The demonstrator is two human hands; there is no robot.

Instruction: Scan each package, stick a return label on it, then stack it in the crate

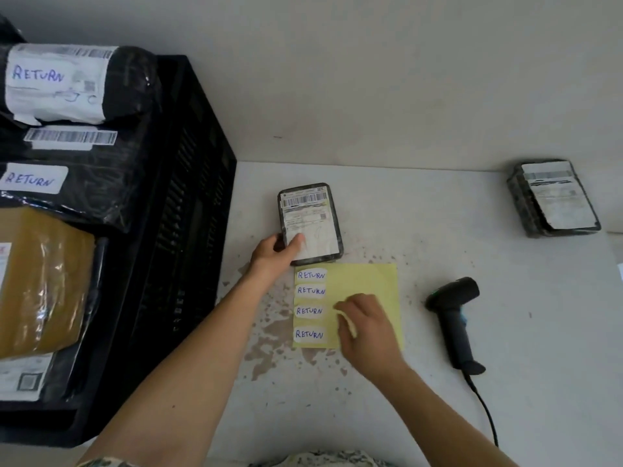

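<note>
A small black package [312, 215] with a white barcode label lies on the white table [505, 382]. My left hand [274, 252] grips its near left corner, thumb on top. Just below it lies a yellow sheet [367, 281] carrying several white RETURN labels [310, 311]. My right hand [365, 326] rests on that sheet and pinches a white label peeled from it. A black handheld scanner [455, 318] lies to the right, cable trailing toward me. The black crate [188, 230] at the left holds several packages, two of them marked RETURN [37, 74].
Another black wrapped package [554, 198] with a white label sits at the far right by the wall. A brown package [40, 284] lies in the crate's near part. The table's surface is chipped around the sheet. The wall runs close behind.
</note>
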